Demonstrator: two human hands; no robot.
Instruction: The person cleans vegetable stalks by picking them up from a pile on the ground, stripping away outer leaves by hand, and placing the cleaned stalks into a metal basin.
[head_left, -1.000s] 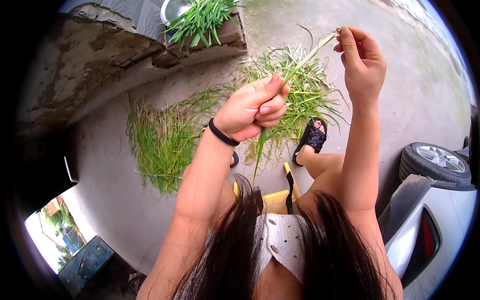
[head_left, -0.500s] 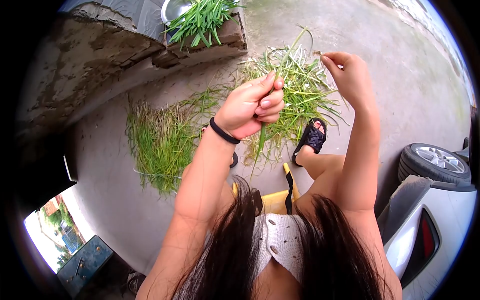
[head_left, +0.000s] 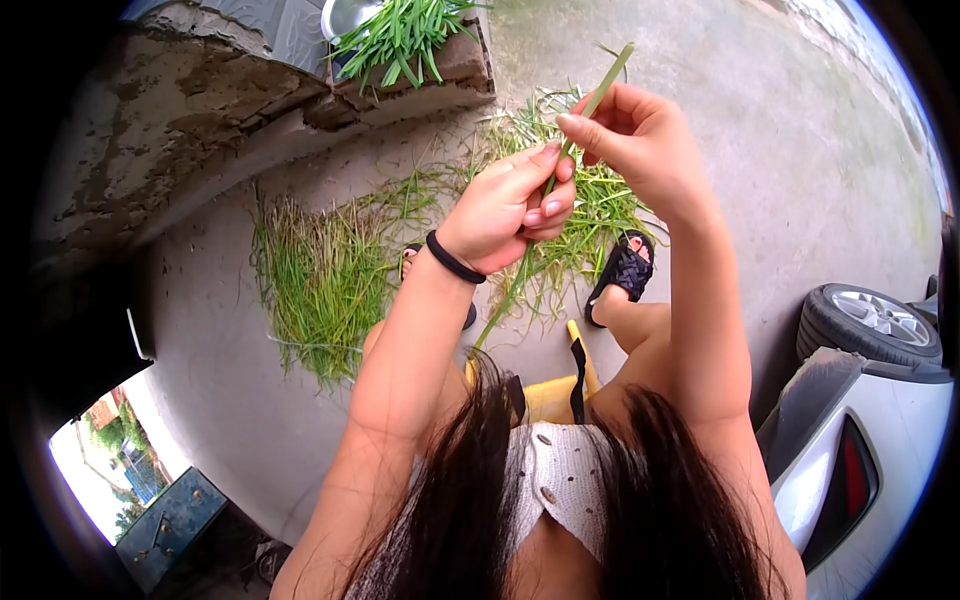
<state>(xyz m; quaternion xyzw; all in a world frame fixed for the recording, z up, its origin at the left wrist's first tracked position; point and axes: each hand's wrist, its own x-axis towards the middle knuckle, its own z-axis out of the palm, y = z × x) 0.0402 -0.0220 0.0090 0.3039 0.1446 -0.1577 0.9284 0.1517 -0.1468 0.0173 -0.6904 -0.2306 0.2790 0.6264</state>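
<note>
My left hand [head_left: 515,205], a black band at its wrist, is closed around a long green garlic chive [head_left: 613,75]. The chive slants up and to the right out of the fist, its thin leaves trailing below. Against the stalk just above that fist, my right hand [head_left: 645,145] is pinched with thumb and forefinger. Its other fingers are curled and partly hidden. Under both hands, a loose heap of green and pale trimmings [head_left: 600,205] covers the ground. To the left lies a flatter pile of uncleaned chives [head_left: 320,280] with brownish ends.
A metal basin [head_left: 345,18] and a bunch of clean green chives [head_left: 405,40] rest on a brick ledge [head_left: 440,85] at the top. A yellow stool [head_left: 550,402] is between my legs. On the right are a wheel [head_left: 870,325] and a silver car [head_left: 835,480].
My right hand has come left from beside the heap to the chive, where it pinched a small withered scrap before. My left hand has barely moved; the chive's upper end now points further right.
</note>
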